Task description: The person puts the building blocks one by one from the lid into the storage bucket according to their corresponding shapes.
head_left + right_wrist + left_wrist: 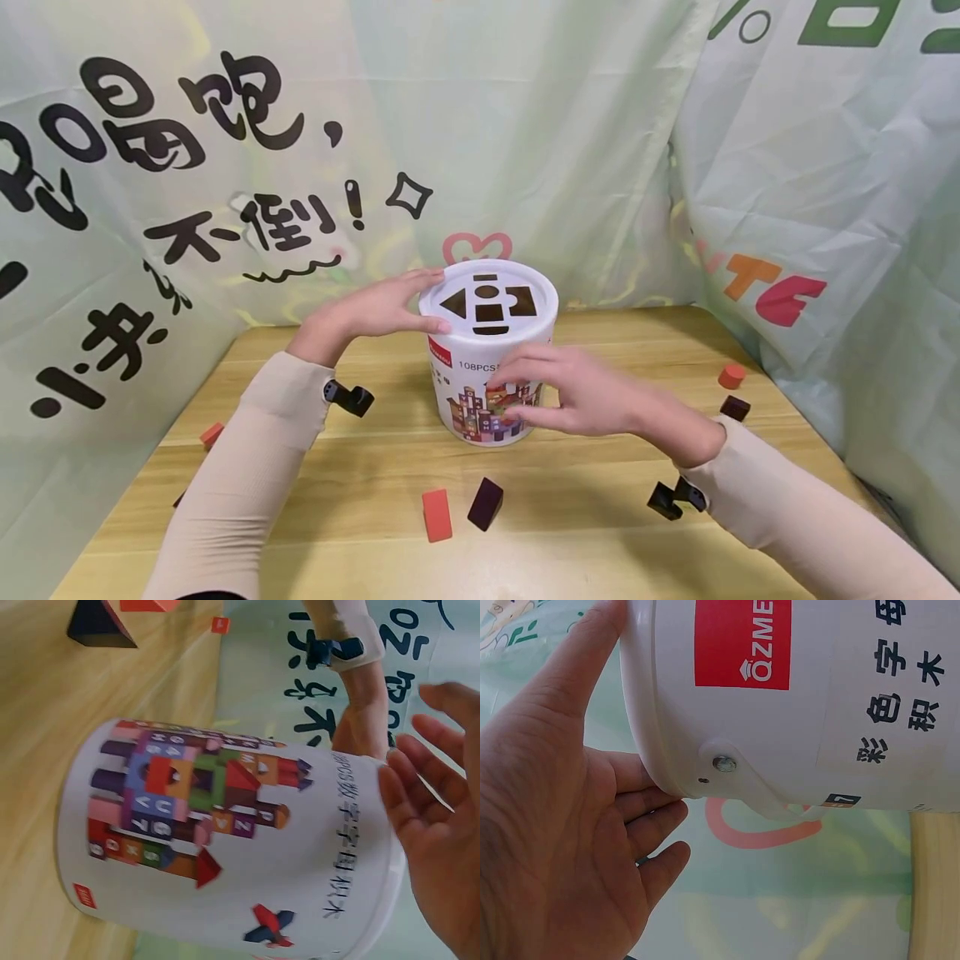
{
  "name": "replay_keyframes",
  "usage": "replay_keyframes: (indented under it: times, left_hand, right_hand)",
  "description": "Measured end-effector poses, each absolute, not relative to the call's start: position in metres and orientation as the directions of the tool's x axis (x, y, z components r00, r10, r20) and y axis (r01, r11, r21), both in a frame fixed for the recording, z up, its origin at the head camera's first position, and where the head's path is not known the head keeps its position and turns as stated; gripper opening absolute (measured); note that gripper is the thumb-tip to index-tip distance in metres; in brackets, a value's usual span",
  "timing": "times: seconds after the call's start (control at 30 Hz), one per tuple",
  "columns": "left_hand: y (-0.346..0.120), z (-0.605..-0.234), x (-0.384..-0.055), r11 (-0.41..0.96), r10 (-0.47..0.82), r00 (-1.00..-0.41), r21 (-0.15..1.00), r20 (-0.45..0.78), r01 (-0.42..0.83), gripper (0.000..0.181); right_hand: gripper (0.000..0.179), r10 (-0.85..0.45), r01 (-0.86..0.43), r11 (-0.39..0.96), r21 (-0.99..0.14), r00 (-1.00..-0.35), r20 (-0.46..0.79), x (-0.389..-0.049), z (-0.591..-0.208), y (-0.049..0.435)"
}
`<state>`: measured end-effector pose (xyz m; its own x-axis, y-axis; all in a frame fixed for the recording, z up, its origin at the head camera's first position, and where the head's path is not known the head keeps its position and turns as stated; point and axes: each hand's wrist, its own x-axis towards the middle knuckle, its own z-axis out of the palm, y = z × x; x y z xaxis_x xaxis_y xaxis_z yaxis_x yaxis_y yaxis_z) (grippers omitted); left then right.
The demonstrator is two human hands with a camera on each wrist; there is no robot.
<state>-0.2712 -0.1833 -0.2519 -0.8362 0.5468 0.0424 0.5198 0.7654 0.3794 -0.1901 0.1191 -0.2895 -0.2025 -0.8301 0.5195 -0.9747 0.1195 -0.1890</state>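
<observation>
A white toy-block bucket (480, 358) stands upright on the table, its lid (542, 292) pierced with shaped holes. My left hand (378, 308) spans the lid's left edge, thumb on the near side and fingers farther back. In the left wrist view, fingers of that left hand (570, 802) touch the rim, loosely spread. Before the bucket's right front, my right hand (577, 392) is slightly blurred, its fingers bent loosely and nothing held. The right wrist view has the right hand (442, 802) beside the lid rim; contact is hard to tell.
Near the front lie a red block (437, 515) and a dark triangular block (486, 503). At the right are a red cylinder (731, 376) and a dark block (735, 407), partly behind my sleeve. Another red block (212, 435) lies left. Printed cloth (562, 150) hangs behind the table.
</observation>
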Motion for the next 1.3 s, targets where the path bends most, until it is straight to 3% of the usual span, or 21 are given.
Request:
replay_keyframes:
  times: [0.43,0.97,1.3]
  left_hand:
    - [-0.184,-0.249,-0.271,0.766,0.544,-0.838,0.379,0.047,0.519,0.098]
    - [-0.183,-0.248,-0.269,0.768,0.539,-0.841,0.383,0.048,0.514,0.099]
    - [-0.183,-0.252,-0.268,0.758,0.540,-0.840,0.404,0.050,0.512,0.099]
  right_hand:
    - [0.039,-0.926,-0.923,0.192,-0.333,-0.283,0.251,-0.184,-0.330,0.115]
    - [0.049,-0.924,-0.849,0.312,-0.426,-0.375,0.071,-0.181,-0.387,0.104]
    - [0.050,-0.940,-0.889,0.297,-0.347,-0.337,0.058,-0.178,-0.407,0.098]
